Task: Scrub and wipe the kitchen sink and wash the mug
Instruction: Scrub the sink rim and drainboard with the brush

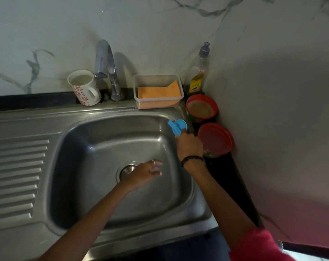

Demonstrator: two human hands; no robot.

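The steel sink [103, 147] fills the middle of the view, with its drain [127, 171] at the bottom of the basin. My right hand [189, 145] grips a blue scrubber [177, 126] against the sink's back right rim. My left hand [144, 174] hovers inside the basin beside the drain, fingers loosely spread, holding nothing. A white mug [84, 87] with red flowers stands on the ledge behind the sink, left of the tap [107, 68].
A clear tub [158, 91] with an orange cloth sits behind the sink. A soap bottle [199, 70] stands in the corner. A red bowl [202, 108] and a red lid [215, 139] lie on the dark counter at right. The ribbed drainboard [16, 176] lies left.
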